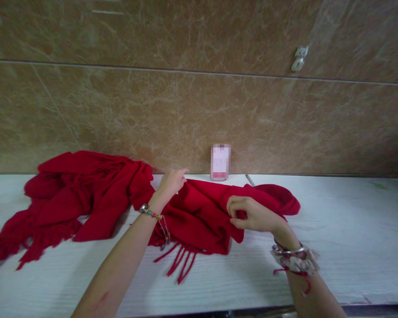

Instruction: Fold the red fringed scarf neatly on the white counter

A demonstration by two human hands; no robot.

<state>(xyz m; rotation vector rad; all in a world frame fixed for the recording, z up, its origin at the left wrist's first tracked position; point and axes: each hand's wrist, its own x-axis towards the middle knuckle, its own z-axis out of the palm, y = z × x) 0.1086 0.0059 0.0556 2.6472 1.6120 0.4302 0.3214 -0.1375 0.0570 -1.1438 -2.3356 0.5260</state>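
Observation:
A red fringed scarf [202, 221] lies across the white table, its flatter part in front of me with loose tassels hanging toward the near side. At the left, more red fabric [96, 194] is heaped in crumpled folds, with fringe trailing to the left edge. My left hand [173, 182] is closed at the far edge of the flatter part, beside the heap. Over the right portion of the scarf, my right hand [252, 213] has curled fingers, thumb and forefinger pinched at the cloth. The fingertips of both hands are partly hidden.
A phone [220, 162] with a blurred screen leans upright against the brown tiled wall [152, 115] behind the scarf. A small white cat-shaped hook [299, 58] is fixed higher on the wall. The white table [345, 247] ends at a near edge below my arms.

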